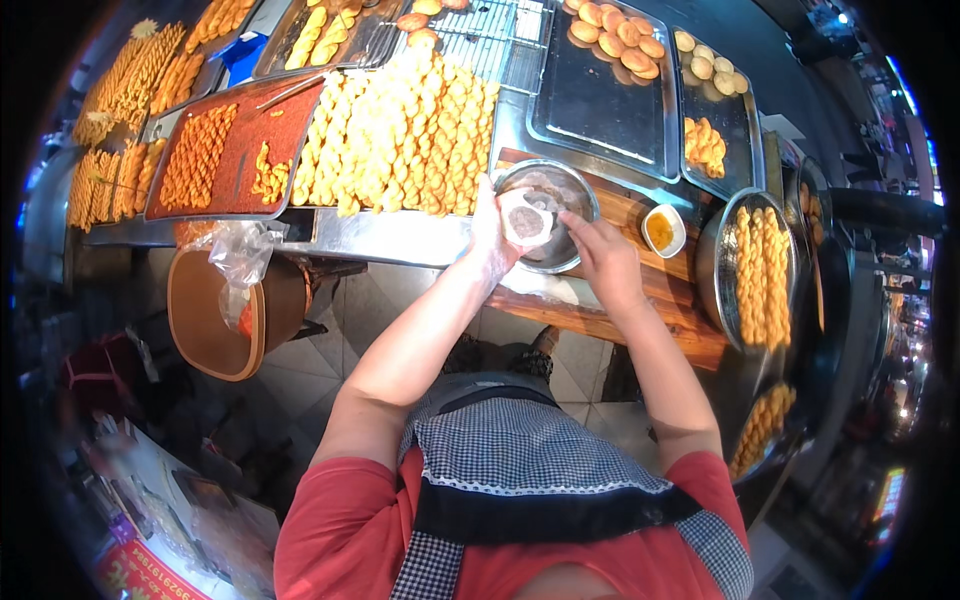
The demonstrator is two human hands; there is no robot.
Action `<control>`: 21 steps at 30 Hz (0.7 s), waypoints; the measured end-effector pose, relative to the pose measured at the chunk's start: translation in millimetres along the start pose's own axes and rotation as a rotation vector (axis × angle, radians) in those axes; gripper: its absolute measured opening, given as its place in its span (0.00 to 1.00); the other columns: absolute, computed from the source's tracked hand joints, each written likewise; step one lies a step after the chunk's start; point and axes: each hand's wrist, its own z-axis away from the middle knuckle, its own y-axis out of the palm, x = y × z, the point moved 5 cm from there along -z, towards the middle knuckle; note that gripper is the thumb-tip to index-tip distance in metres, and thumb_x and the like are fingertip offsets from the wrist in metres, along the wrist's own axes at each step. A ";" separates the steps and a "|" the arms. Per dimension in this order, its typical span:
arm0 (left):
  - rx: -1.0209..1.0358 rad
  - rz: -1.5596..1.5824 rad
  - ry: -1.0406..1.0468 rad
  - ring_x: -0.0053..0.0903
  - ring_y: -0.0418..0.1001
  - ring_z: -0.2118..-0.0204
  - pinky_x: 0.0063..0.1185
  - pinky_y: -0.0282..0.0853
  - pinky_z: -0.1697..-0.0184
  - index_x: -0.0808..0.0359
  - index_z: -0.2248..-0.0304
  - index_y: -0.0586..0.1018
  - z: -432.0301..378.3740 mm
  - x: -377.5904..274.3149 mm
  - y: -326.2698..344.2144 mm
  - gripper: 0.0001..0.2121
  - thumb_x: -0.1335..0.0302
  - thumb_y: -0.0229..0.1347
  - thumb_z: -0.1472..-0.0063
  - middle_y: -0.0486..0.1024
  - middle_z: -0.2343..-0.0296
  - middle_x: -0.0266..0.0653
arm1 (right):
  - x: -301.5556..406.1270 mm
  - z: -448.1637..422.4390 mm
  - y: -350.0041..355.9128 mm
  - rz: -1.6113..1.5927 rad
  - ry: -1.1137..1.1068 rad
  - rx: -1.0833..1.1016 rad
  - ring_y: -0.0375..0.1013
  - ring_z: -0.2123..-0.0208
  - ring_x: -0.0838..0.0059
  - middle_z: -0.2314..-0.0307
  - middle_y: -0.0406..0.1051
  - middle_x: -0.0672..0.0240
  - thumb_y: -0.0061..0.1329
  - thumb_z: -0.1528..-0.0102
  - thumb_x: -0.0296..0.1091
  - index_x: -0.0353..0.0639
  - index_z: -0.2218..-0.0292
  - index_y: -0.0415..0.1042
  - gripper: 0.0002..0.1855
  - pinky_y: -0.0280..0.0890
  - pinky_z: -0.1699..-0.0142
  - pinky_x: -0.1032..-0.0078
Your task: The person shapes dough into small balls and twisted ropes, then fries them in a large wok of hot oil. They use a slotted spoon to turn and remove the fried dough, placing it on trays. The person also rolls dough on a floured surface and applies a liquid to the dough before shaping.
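My left hand [493, 217] holds a round of white dough [517, 238] over a metal bowl [587, 187]. A grey-brown filling [527, 223] lies in the middle of the dough. At the dough's right edge is my right hand [604, 259], its fingertips drawn together. A small greyish shape by those fingertips may be a tool's end, but I cannot make it out. The bowl rests on a wooden board [645, 300], with white flour or dough [541, 286] just in front of it. To the right, a small white dish [666, 251] contains something yellow-orange.
Fried dough twists [397, 142] are heaped at the back left, beside a red-brown tray [251, 169]. Behind the bowl sits a dark tray [600, 112] with round pastries [615, 34]. A steel basin [709, 277] holds more twists. Below the counter's left side stands a brown bin [217, 330].
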 end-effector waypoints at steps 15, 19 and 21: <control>-0.175 -0.106 0.043 0.33 0.70 0.68 0.36 0.67 0.63 0.61 0.67 0.67 -31.4 18.1 -54.5 0.34 0.36 0.29 0.45 0.70 0.71 0.40 | -42.2 15.7 62.6 -0.393 0.296 0.325 0.73 0.68 0.60 0.69 0.73 0.60 0.43 0.45 0.35 0.54 0.59 0.73 0.12 0.67 0.63 0.69; -0.137 -0.301 0.254 0.37 0.59 0.46 0.38 0.60 0.49 0.65 0.43 0.51 -0.1 -15.6 -54.5 0.43 0.36 0.31 0.45 0.60 0.50 0.51 | -59.7 21.7 73.7 -0.174 0.408 0.413 0.72 0.65 0.58 0.67 0.73 0.58 0.43 0.45 0.41 0.53 0.57 0.72 0.15 0.66 0.59 0.65; 0.064 -0.303 0.209 0.32 0.66 0.52 0.30 0.68 0.52 0.70 0.46 0.54 11.5 -21.3 -42.9 0.41 0.39 0.32 0.43 0.64 0.53 0.48 | -65.3 35.7 84.1 -0.018 0.122 0.328 0.60 0.48 0.55 0.52 0.64 0.59 0.46 0.47 0.49 0.51 0.50 0.65 0.25 0.57 0.47 0.63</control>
